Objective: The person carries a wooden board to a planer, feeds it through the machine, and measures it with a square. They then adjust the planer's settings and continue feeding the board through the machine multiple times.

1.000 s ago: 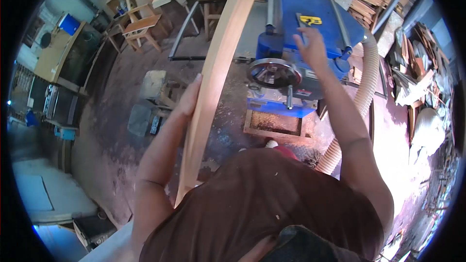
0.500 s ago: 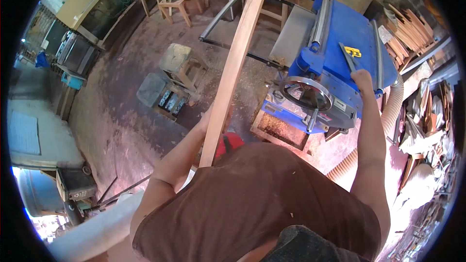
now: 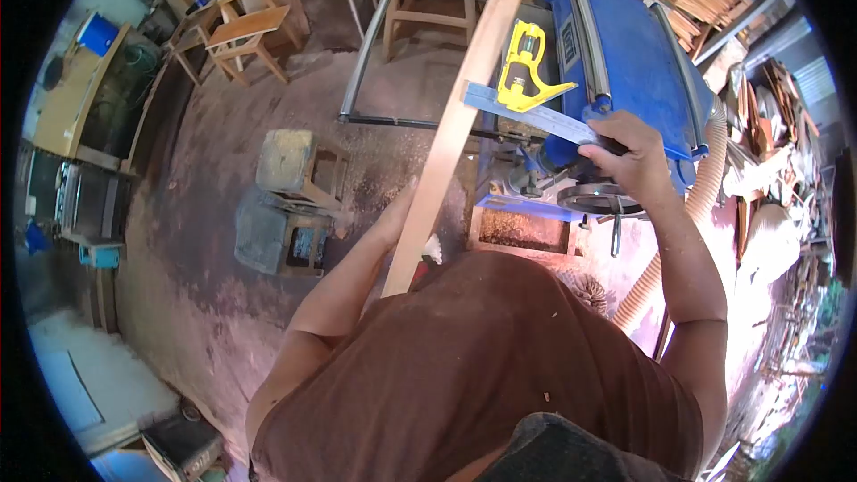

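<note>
A long wooden board (image 3: 436, 161) slants from my waist up past the top of the view. My left hand (image 3: 406, 205) grips it from underneath near its lower end, the fingers mostly hidden behind the wood. In my right hand (image 3: 632, 153) is a combination square, pinched between thumb and fingers at one end of its steel blade (image 3: 544, 118). Its yellow head (image 3: 522, 76) points upward, and the blade's far end overlaps the board's face.
A blue planer (image 3: 629, 54) with a handwheel (image 3: 600, 199) stands at the right, a ribbed hose (image 3: 705, 178) beside it. Two stools (image 3: 286, 161) are on the floor to the left. A wooden chair (image 3: 250, 31) and a metal roller frame (image 3: 370, 54) are farther back.
My right hand has brought the combination square from over the planer leftward to the board. The view has shifted; my left hand still holds the board.
</note>
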Demonstrator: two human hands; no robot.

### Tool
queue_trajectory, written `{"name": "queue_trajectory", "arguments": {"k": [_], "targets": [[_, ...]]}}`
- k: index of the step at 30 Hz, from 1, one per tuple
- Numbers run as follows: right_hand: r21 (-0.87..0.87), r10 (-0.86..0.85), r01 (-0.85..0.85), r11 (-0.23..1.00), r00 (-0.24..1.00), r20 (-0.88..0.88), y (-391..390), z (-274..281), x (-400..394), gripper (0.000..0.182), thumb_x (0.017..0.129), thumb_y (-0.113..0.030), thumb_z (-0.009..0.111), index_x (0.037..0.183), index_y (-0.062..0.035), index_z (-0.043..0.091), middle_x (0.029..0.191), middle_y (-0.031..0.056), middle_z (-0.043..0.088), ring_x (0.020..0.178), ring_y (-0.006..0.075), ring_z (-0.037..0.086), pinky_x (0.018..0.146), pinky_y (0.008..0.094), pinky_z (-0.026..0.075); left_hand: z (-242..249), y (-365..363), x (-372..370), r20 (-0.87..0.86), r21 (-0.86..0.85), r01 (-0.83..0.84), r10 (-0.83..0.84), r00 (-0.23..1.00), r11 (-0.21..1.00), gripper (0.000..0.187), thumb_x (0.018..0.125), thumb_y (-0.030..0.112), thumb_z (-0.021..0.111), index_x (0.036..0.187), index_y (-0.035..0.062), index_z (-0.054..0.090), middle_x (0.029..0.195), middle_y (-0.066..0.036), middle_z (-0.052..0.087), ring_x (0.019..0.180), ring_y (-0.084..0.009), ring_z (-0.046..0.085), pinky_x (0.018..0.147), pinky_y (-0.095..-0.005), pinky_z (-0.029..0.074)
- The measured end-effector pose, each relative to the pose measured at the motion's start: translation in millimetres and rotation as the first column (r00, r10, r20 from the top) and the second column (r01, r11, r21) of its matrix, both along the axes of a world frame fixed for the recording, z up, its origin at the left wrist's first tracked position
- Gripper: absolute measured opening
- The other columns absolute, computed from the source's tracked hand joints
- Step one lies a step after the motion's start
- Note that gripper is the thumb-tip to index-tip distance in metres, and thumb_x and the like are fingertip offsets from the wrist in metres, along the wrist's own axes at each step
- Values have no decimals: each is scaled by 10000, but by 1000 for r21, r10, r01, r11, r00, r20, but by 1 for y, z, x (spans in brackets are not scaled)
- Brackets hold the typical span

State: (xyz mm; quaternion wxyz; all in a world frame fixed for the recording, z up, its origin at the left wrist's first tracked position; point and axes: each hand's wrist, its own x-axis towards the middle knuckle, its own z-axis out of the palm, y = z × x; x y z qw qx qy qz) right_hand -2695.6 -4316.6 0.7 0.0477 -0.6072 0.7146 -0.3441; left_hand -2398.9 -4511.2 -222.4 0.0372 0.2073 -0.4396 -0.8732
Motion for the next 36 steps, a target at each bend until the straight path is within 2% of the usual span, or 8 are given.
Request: {"name": "queue_trajectory", "arguments": {"k": [6,8,12,14,24,27,32,36], "targets": [[-85,-146,136,987,982,-123,-24,-6,33,338,690,-85,836,968,22,674,854,105,644,759,199,615,656,284,476,33,-40,-1,56,-202,64,-54,997,977,601,1022,532,244,1137,75,616,853,-75,654,683,-149,635,536,-290,528],[-96,-174,164,982,978,-115,-30,-7,38,343,685,-113,843,957,17,680,833,108,638,739,218,609,652,299,476,39,-56,1,-6,-79,160,-161,987,984,626,1017,544,248,1164,56,612,913,-99,670,729,-159,659,623,-307,558],[-100,-196,185,978,973,-118,-39,0,42,339,688,-101,841,956,21,672,835,98,639,743,195,612,646,284,472,52,-70,-2,80,-123,155,-146,986,980,652,1016,544,244,1155,34,626,891,-94,676,730,-163,666,646,-316,554],[-102,-214,203,974,971,-108,-43,1,43,340,681,-115,848,944,17,678,815,103,636,724,205,607,638,294,471,39,-78,-7,129,-320,144,-108,986,936,665,1016,531,240,1113,15,650,845,-97,684,706,-169,669,622,-324,546],[-109,-221,211,971,971,-90,-52,1,48,365,657,-101,857,943,26,670,829,94,642,752,192,617,669,281,474,54,-90,-6,137,-422,141,-90,986,895,666,1021,493,238,1037,0,685,817,-96,695,697,-160,660,633,-311,522],[-128,-245,232,964,965,-96,-57,2,47,332,683,-145,853,926,12,690,801,99,644,694,198,603,635,300,468,31,-93,-5,61,-346,54,-35,998,937,590,991,574,310,967,77,627,698,-35,600,565,-136,569,501,-287,472],[-131,-622,626,769,780,71,-28,-36,-83,377,752,-295,814,946,7,699,793,108,669,730,178,623,679,294,488,7,-101,9,152,-306,-3,52,987,952,536,980,549,373,927,64,596,656,-37,569,544,-148,564,469,-296,469],[-2,-745,776,631,605,-279,17,-81,-198,462,757,-440,770,953,-27,708,892,162,705,842,307,675,760,406,514,-12,-105,26,190,-162,89,-57,980,983,527,931,554,464,959,40,576,650,-71,555,532,-196,569,459,-330,479]]}}
